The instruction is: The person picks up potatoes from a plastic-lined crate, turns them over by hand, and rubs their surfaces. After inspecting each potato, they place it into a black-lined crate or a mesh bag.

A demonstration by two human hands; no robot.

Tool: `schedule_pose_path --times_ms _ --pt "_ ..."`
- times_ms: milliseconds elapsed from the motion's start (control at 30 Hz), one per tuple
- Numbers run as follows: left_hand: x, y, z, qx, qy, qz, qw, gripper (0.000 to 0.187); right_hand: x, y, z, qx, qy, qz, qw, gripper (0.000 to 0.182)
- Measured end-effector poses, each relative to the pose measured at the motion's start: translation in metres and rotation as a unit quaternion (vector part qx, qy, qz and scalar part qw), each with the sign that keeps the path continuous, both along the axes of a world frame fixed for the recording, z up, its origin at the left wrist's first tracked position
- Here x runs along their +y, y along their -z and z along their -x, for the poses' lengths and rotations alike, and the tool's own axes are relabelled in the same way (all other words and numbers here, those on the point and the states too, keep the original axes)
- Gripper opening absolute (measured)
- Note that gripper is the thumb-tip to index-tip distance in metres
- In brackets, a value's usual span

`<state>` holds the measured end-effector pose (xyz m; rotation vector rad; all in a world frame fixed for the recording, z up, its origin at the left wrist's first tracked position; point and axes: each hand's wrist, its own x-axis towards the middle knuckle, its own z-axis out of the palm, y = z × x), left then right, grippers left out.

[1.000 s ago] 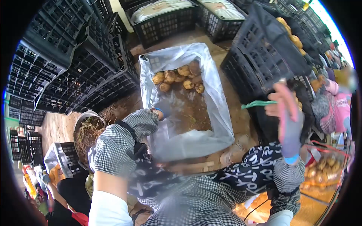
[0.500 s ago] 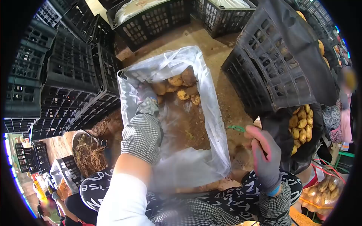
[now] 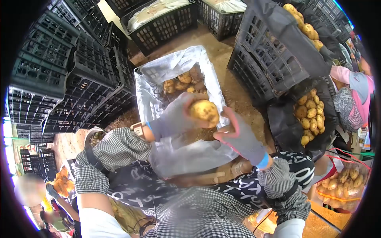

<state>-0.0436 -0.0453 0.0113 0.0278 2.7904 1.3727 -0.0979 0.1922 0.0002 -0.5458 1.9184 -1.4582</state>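
Note:
In a grey glove, my left hand grips a large yellow potato above the lined crate. My right hand, gloved in grey with pinkish fingers, is just right of that potato, its thumb and fingers apart and nothing between them. Below them is the crate with a whitish plastic liner. Several soil-marked potatoes lie at its far end, and brown dirt shows on its bottom. My left hand hides part of the crate's inside.
Stacked black crates rise on the left, others on the right. A black-lined crate of potatoes stands at the right, with a bag of potatoes below. A person in pink is at the far right; other people are lower left.
My left hand has come up from the crate's far left side and now holds a potato. My right hand has moved left towards it. The green strand near my right hand no longer shows.

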Motion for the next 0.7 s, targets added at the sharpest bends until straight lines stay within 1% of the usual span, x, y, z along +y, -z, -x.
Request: schedule_pose_path --times_ms 33,133,167,200,267,300,333,367,400,467,500,533,567,633,667,700 --pt "0.009 -0.014 -0.008 0.046 0.023 0.037 0.998 0.063 -0.004 -0.004 -0.003 -0.075 -0.023 0.029 0.997 0.067" --pt "0.018 -0.038 -0.027 0.120 0.098 -0.033 0.987 0.051 -0.007 -0.011 -0.012 -0.200 -0.096 0.154 0.963 0.067" --pt "0.013 -0.023 -0.035 0.088 0.041 -0.161 0.982 0.043 -0.005 -0.018 -0.017 -0.262 -0.094 0.157 0.947 0.061" --pt "0.018 -0.024 -0.040 0.040 0.002 -0.234 0.971 0.043 -0.003 -0.023 -0.021 -0.257 -0.102 0.134 0.952 0.061" --pt "0.025 -0.025 -0.048 -0.055 -0.073 -0.373 0.923 0.045 -0.001 -0.029 -0.025 -0.246 -0.120 0.088 0.958 0.061" --pt "0.025 -0.022 -0.051 -0.036 -0.062 -0.421 0.904 0.056 -0.002 -0.031 -0.027 -0.235 -0.112 0.076 0.963 0.060" --pt "0.030 -0.020 -0.057 0.011 -0.058 -0.323 0.945 0.059 -0.003 -0.032 -0.028 -0.223 -0.103 0.065 0.967 0.059" --pt "0.038 -0.018 -0.064 0.058 -0.052 -0.220 0.972 0.064 -0.004 -0.033 -0.029 -0.212 -0.095 0.054 0.971 0.057" --pt "0.043 -0.020 -0.068 0.104 -0.045 -0.114 0.987 0.070 -0.005 -0.034 -0.029 -0.173 -0.101 0.055 0.978 0.057" --pt "0.041 -0.016 -0.070 0.044 -0.031 -0.205 0.977 0.066 -0.005 -0.035 -0.030 -0.099 -0.116 0.053 0.987 0.055" --pt "0.037 -0.012 -0.070 -0.011 -0.016 -0.323 0.946 0.062 -0.005 -0.032 -0.029 -0.021 -0.128 0.038 0.991 0.056" --pt "0.035 -0.008 -0.070 -0.066 0.000 -0.437 0.897 0.058 -0.005 -0.027 -0.027 0.057 -0.139 0.021 0.988 0.056" --pt "0.036 -0.004 -0.070 -0.066 -0.022 -0.431 0.900 0.055 -0.005 -0.024 -0.026 0.135 -0.151 0.003 0.979 0.056" --pt "0.039 -0.003 -0.071 -0.068 -0.067 -0.416 0.904 0.049 -0.008 -0.044 -0.027 0.050 -0.161 -0.088 0.982 0.056" --pt "0.036 -0.004 -0.070 -0.094 -0.092 -0.408 0.904 0.046 -0.012 -0.051 -0.028 0.007 -0.164 -0.132 0.978 0.057" --pt "0.033 -0.007 -0.066 -0.120 -0.116 -0.398 0.902 0.044 -0.013 -0.045 -0.030 0.093 -0.151 -0.111 0.978 0.057"
